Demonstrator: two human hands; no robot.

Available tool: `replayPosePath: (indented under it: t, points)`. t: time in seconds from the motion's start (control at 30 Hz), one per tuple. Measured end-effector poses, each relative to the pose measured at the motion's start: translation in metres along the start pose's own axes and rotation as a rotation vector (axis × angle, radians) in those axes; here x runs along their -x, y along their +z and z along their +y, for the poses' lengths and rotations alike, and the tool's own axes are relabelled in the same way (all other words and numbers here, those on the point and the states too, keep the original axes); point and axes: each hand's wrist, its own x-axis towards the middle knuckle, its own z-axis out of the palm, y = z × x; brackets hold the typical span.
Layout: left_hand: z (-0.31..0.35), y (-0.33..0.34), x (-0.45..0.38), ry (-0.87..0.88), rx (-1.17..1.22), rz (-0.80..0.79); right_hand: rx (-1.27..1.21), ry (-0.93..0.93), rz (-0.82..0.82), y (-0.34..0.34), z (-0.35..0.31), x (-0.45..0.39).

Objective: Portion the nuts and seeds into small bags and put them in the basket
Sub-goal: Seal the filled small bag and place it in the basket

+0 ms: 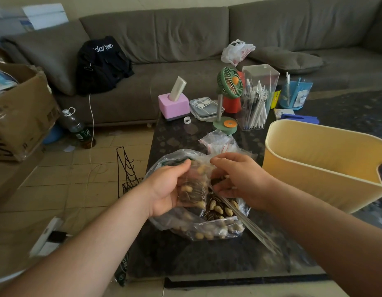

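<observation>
A small clear bag (195, 185) filled with peanuts and dark seeds is held upright over the big bag. My left hand (168, 187) grips its left side, thumb near the top edge. My right hand (235, 179) pinches the small bag's top right edge. Below them lies the large clear bag of nuts and seeds (215, 224), open on the dark table. The yellow basket (314, 168) stands to the right, close to my right forearm. A stack of empty small zip bags (220, 144) lies just beyond my hands.
Behind the bags on the dark stone table (185, 254) stand a green desk fan (227, 99), a clear pen box (257, 97), a pink holder (174, 106) and a blue cup (295, 93). A grey sofa runs along the back. A wire rack (126, 172) stands left of the table.
</observation>
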Motion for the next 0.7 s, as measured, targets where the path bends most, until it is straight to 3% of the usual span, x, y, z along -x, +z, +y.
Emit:
replayPosePath:
  t: [0.13, 0.33, 0.7]
  points:
    - [0.000, 0.000, 0.002, -0.022, 0.013, -0.053, 0.049, 0.039, -0.029, -0.001, -0.001, 0.001]
    - [-0.006, 0.000, 0.003, 0.129, 0.053, -0.234, -0.021, -0.078, -0.069, -0.001, -0.004, 0.004]
    - [-0.014, 0.015, -0.007, 0.300, -0.027, -0.140, -0.041, -0.355, 0.038, -0.003, -0.003, 0.001]
